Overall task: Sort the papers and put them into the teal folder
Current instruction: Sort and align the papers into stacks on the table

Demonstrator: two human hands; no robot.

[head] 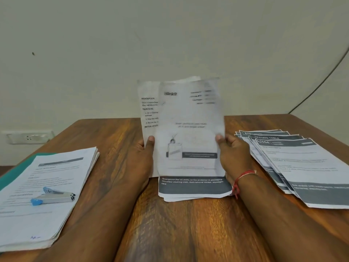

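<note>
I hold a few printed sheets (188, 120) upright at the middle of the wooden table (179, 224). My left hand (143, 154) grips their lower left edge and my right hand (232, 154) their lower right edge. The front sheet is blurred; another sheet with a "DESCRIPTION" heading shows behind it at the left. Under them lies a small pile with a dark grey footer (194, 188). The teal folder (17, 171) peeks out at the far left under a thick stack of papers (47, 195). A fanned pile of grey-banded sheets (302, 163) lies at the right.
A silver stapler with blue ends (53, 196) rests on the left stack. A wall socket (28, 137) sits beyond the table's left corner, and a dark cable (321, 82) runs down the wall at the right. A red thread band (241, 178) circles my right wrist.
</note>
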